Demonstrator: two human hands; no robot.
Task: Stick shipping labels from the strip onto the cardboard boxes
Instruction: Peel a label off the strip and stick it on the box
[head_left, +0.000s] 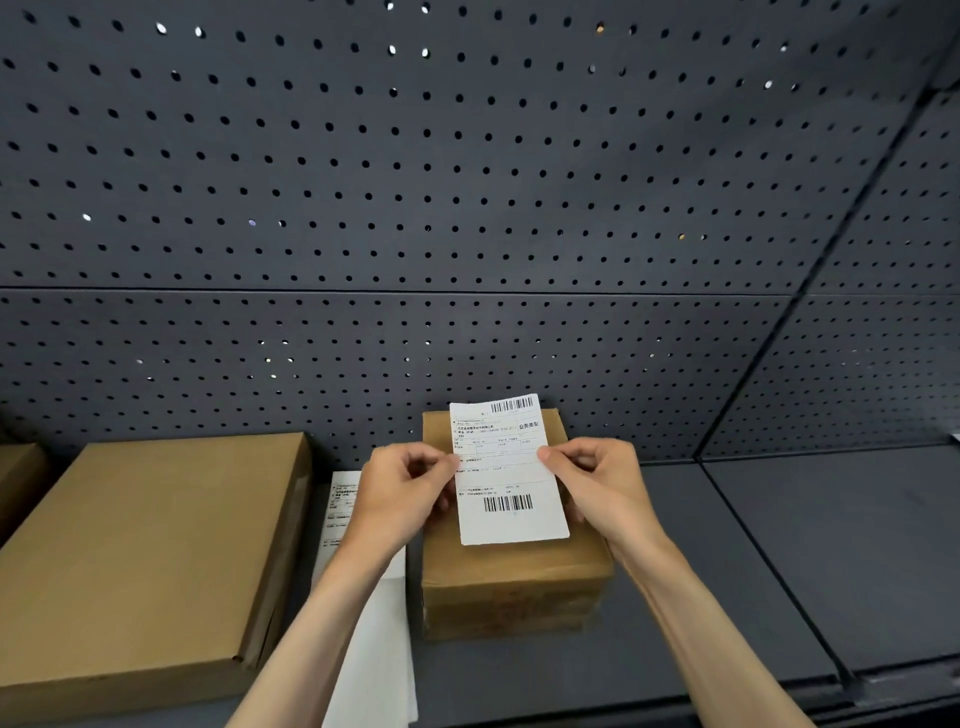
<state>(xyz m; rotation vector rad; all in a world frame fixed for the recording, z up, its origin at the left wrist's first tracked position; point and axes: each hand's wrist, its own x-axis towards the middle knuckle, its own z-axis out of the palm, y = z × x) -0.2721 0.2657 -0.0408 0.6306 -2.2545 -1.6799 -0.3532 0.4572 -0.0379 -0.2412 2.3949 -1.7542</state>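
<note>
A white shipping label (506, 473) with two barcodes is held upright over a small cardboard box (511, 582) on the shelf. My left hand (402, 491) pinches the label's left edge and my right hand (597, 483) pinches its right edge. The label hangs just above the box top; I cannot tell if it touches. The label strip (345, 512) lies flat to the left of the small box, partly hidden under my left forearm.
A large flat cardboard box (150, 551) lies at the left, with the corner of another box (21, 473) beyond it. The dark shelf (810, 551) stretches to the right. A dark pegboard wall (467, 208) stands behind.
</note>
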